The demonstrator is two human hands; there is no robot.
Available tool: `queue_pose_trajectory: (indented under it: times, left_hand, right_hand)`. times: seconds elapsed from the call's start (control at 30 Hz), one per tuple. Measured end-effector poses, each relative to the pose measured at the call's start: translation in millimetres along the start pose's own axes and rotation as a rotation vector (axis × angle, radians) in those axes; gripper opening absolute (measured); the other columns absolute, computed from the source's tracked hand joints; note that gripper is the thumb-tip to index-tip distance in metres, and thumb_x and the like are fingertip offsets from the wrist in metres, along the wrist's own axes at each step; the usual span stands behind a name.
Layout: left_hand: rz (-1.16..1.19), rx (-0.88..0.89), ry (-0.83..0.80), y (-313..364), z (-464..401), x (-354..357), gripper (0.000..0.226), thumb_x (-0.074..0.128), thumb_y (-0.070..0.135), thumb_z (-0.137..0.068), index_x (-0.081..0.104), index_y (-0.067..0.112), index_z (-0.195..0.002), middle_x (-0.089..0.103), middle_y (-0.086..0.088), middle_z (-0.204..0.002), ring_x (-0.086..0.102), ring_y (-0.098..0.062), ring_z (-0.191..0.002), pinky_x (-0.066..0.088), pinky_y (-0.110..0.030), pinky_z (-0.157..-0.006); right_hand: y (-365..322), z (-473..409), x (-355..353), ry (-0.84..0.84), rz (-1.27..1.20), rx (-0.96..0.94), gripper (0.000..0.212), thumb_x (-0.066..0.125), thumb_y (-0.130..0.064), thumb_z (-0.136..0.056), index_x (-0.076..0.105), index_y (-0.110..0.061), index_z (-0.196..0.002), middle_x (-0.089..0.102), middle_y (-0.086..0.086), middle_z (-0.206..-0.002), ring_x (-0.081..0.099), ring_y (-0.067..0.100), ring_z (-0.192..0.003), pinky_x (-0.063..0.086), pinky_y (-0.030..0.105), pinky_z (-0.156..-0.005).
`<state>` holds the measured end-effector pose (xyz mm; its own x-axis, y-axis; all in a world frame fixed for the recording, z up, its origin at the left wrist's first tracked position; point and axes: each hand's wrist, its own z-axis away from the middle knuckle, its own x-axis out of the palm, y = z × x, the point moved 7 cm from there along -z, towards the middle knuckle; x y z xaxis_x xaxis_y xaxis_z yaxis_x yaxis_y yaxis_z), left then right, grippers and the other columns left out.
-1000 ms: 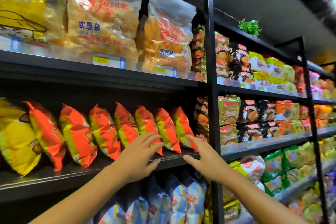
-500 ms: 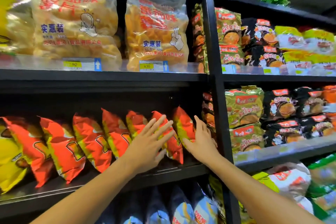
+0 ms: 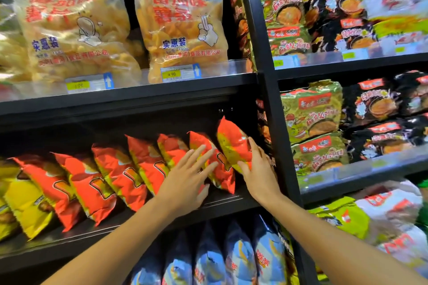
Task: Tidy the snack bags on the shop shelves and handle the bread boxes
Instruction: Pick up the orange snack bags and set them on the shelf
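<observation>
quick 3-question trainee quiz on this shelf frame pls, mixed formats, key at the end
1. True or false: the right hand is on the rightmost orange bag in the middle-shelf row.
2. Which way do the orange bags under the left hand lean?
A. tops toward the left
B. bolt upright
C. lying flat
3. Fill in: the bags on the shelf below the orange row are mostly ____ in colour.

Key:
1. True; the fingers wrap its lower right edge, next to the black upright post.
2. A
3. blue
</observation>
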<state>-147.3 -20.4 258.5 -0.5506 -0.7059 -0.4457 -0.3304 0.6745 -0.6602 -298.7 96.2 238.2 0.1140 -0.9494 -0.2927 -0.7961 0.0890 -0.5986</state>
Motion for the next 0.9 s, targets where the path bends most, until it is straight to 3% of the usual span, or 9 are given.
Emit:
queue_pose_trajectory:
  times: [0.17, 0.33, 0.4, 0.5, 0.57, 0.63, 0.8, 0.9]
  left_hand:
    - [0.269, -0.111, 0.057, -1, 10, -23, 0.067, 0.036, 0.052, -0.096, 0.042, 0.021, -0.155, 0.033, -0.003, -0.165, 0.021, -0.024, -0.157, 0.032, -0.046, -0.123]
    - [0.887, -0.291, 0.097, 13, 43, -61, 0.074, 0.048, 0.054, -0.103, 0.011, 0.035, -0.163, 0.011, 0.025, -0.165, 0.008, 0.007, -0.152, 0.013, -0.014, -0.12]
    - [1.185, -0.321, 0.146, 27, 59, -72, 0.082, 0.052, 0.059, -0.1, 0.004, 0.036, -0.163, 0.009, 0.025, -0.168, 0.009, 0.006, -0.154, 0.016, -0.023, -0.124]
    - [1.523, -0.363, 0.265, 39, 81, -91, 0.072, 0.06, 0.054, -0.096, 0.025, 0.035, -0.157, 0.04, 0.021, -0.158, 0.035, 0.001, -0.147, 0.033, -0.027, -0.12]
    - [1.769, -0.488, 0.311, 42, 96, -96, 0.057, 0.068, 0.042, -0.097, 0.04, 0.034, -0.146, 0.06, 0.024, -0.139, 0.053, 0.006, -0.132, 0.048, -0.018, -0.104]
    - [1.921, -0.594, 0.352, 46, 111, -95, 0.049, 0.067, 0.033, -0.094, 0.048, 0.03, -0.139, 0.07, 0.021, -0.126, 0.064, 0.003, -0.118, 0.053, -0.013, -0.088]
    - [1.954, -0.798, 0.447, 50, 150, -81, 0.044, 0.072, 0.027, -0.09, 0.059, 0.018, -0.131, 0.076, -0.002, -0.118, 0.072, -0.022, -0.111, 0.058, -0.034, -0.093]
    - [1.962, -0.794, 0.391, 61, 166, -77, 0.039, 0.068, 0.028, -0.088, 0.064, 0.018, -0.126, 0.077, 0.001, -0.116, 0.073, -0.019, -0.11, 0.058, -0.031, -0.091]
  right_hand:
    - [-31, 38, -24, 0.097, -0.083, -0.028, 0.077, 0.063, -0.03, -0.102, 0.017, -0.029, -0.164, 0.043, -0.001, -0.158, 0.038, 0.017, -0.144, 0.038, 0.036, -0.111]
    - [-67, 81, -39, 0.208, -0.145, -0.077, 0.076, 0.071, -0.028, -0.097, 0.029, -0.036, -0.16, 0.045, -0.01, -0.151, 0.039, 0.004, -0.141, 0.039, 0.026, -0.112]
    - [-85, 102, -38, 0.22, -0.167, -0.124, 0.078, 0.075, -0.027, -0.094, 0.033, -0.036, -0.159, 0.044, -0.014, -0.149, 0.037, -0.001, -0.14, 0.036, 0.017, -0.11]
    - [-108, 138, -26, 0.172, -0.138, -0.274, 0.078, 0.076, -0.03, -0.093, 0.035, -0.029, -0.159, 0.035, -0.013, -0.157, 0.026, 0.002, -0.149, 0.028, 0.019, -0.119]
    - [-118, 165, -19, 0.115, -0.088, -0.321, 0.077, 0.069, -0.043, -0.091, 0.036, -0.033, -0.159, 0.031, -0.012, -0.158, 0.024, 0.008, -0.15, 0.024, 0.016, -0.12]
    - [-125, 192, -16, 0.064, -0.038, -0.348, 0.076, 0.065, -0.052, -0.089, 0.036, -0.038, -0.158, 0.028, -0.014, -0.157, 0.024, 0.011, -0.15, 0.022, 0.013, -0.119]
    - [-130, 240, -16, -0.07, 0.006, -0.456, 0.061, 0.065, -0.049, -0.096, 0.047, -0.034, -0.152, 0.032, -0.014, -0.157, 0.029, 0.015, -0.15, 0.026, 0.023, -0.121]
    - [-126, 252, -46, 0.124, -0.116, -0.405, 0.051, 0.069, -0.034, -0.098, 0.054, -0.023, -0.145, 0.045, -0.006, -0.151, 0.04, 0.017, -0.146, 0.033, 0.026, -0.118]
